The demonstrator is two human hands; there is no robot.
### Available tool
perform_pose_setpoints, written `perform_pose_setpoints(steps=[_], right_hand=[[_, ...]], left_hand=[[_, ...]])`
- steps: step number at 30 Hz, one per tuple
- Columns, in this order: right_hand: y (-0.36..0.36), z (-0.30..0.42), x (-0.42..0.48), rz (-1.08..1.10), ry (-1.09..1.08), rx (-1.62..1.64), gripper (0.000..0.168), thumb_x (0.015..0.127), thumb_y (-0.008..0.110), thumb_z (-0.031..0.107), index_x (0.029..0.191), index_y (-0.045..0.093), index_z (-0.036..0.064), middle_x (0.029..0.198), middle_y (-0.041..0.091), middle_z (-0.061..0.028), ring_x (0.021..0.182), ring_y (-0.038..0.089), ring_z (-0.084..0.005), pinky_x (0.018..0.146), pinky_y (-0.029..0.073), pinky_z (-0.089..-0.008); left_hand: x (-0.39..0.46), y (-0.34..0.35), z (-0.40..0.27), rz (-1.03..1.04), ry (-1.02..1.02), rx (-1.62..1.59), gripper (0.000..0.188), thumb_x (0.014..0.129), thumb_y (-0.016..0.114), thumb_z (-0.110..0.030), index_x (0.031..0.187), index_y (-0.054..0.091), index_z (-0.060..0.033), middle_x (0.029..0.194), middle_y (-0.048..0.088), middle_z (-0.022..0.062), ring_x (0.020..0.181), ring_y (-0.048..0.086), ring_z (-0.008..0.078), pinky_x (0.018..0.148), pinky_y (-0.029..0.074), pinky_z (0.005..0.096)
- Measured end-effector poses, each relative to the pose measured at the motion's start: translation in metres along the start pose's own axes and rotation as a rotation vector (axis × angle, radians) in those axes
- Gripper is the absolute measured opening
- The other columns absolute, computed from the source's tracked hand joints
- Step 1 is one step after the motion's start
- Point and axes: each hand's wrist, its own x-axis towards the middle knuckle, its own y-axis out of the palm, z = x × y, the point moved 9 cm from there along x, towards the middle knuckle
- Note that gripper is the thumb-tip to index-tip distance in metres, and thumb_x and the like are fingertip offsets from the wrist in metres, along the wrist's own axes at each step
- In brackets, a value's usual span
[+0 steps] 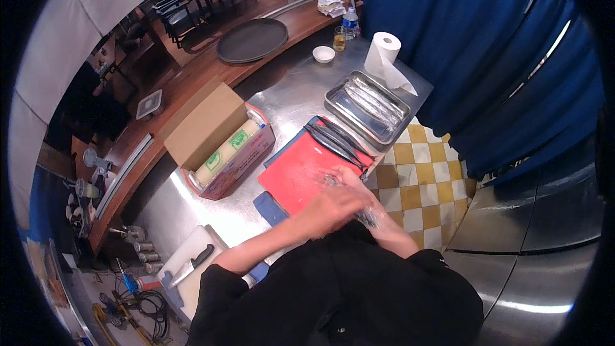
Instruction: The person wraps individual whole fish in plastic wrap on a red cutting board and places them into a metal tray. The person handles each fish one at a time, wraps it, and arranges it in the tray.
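My right hand (345, 176) reaches over the red cutting board (288, 178), blurred, with its fingers extended. Thin clear plastic (367, 217), which looks like a disposable glove, lies crumpled around that wrist and palm. Across the same wrist, my left hand (340, 203) has its fingers curled at the plastic; its fingertips are partly hidden. Several whole, slender dark-backed fish (336, 143) lie side by side along the board's far right edge. Beyond them, more silvery fish (372, 101) rest in a steel tray (331, 104).
An open cardboard box (240, 166) holds a plastic film roll (228, 151) at left. A black-handled knife (192, 265) lies on a white cutting board (180, 250). Paper towel (384, 48), a white bowl (324, 54) and a glass (339, 39) stand on the steel counter (293, 86). Blue curtain (432, 33) hangs right.
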Motion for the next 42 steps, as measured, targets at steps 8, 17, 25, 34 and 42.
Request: perform_pose_setpoints(steps=[8,17,25,34,42], right_hand=[[-0.076,0.008,0.03,0.121,0.249,0.196,0.033,0.096,0.043,0.016,0.12,0.057,-0.002,0.124,0.059,-0.0192,0.11,0.063,-0.0256,0.095,0.051,-0.0367],[-0.132,0.109,-0.018,-0.038,0.108,0.257,0.036,0.103,0.034,0.013,0.132,0.041,-0.007,0.126,0.055,-0.0262,0.11,0.062,-0.036,0.093,0.055,-0.0456],[-0.189,0.258,-0.057,-0.275,-0.39,-0.017,0.019,0.096,0.056,0.008,0.111,0.057,-0.005,0.107,0.064,-0.018,0.095,0.069,-0.0289,0.079,0.061,-0.0355],[-0.241,0.315,-0.067,-0.579,-0.825,-0.534,0.007,0.092,0.059,0.0,0.097,0.061,-0.005,0.083,0.068,-0.0097,0.079,0.069,-0.0151,0.067,0.058,-0.0277],[-0.245,0.314,-0.024,-0.741,-0.682,-1.212,0.006,0.08,0.063,0.002,0.086,0.063,0.0,0.077,0.067,-0.018,0.075,0.067,-0.035,0.066,0.052,-0.0427]], left_hand=[[0.034,0.044,0.088,-0.18,-0.491,-0.255,0.022,0.088,0.062,-0.011,0.109,0.064,-0.0058,0.106,0.068,0.0115,0.094,0.066,0.0261,0.084,0.051,0.0367],[0.066,0.011,0.304,-0.742,-1.128,-0.833,0.071,0.097,0.038,-0.059,0.084,0.066,0.0046,0.086,0.07,0.0174,0.089,0.068,0.0276,0.083,0.052,0.0386],[0.1,0.074,0.374,-0.762,-1.194,-1.618,0.063,0.085,0.047,-0.058,0.071,0.063,0.0013,0.099,0.068,0.021,0.112,0.056,0.0444,0.104,0.038,0.0554],[0.076,0.145,0.538,-0.537,-1.556,-1.291,0.034,0.092,0.048,-0.029,0.073,0.055,-0.0018,0.096,0.069,0.0207,0.102,0.064,0.0366,0.09,0.049,0.0493],[0.15,0.161,0.618,0.797,-0.876,0.151,0.034,0.095,0.055,-0.029,0.109,0.065,-0.0005,0.102,0.067,0.024,0.091,0.069,0.0315,0.076,0.055,0.0398]])
